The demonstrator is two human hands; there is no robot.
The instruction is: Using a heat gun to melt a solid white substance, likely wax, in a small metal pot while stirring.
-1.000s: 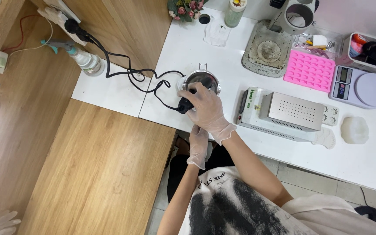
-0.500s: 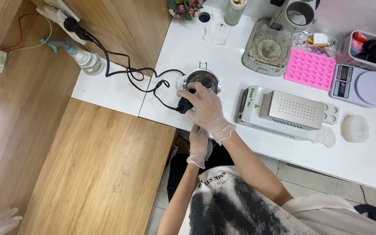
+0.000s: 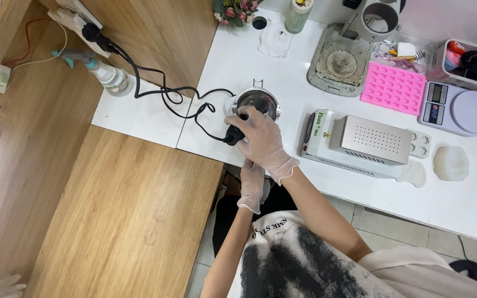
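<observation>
Head view, looking straight down: near the centre of the frame a gloved right hand (image 3: 260,138) is lying over the near side of a small round metal pot (image 3: 256,102) that is standing on the white table (image 3: 238,60). Its fingers are curling around the black plug (image 3: 233,134) at the pot's lower left edge, gripping it. From there the black cable (image 3: 167,94) is looping leftward across the white surface and running up to a wall socket (image 3: 78,19) in the upper left corner. The gloved left hand (image 3: 251,185) is hanging just below the right one, off the table's edge, fingers loosely together and pointing down, holding nothing. Just right of the pot a silver perforated box (image 3: 368,142) is sitting, with a pink mould tray (image 3: 392,88) and a small scale (image 3: 456,110) further toward the upper right. A spray bottle (image 3: 103,72) is lying near the cable at upper left.
</observation>
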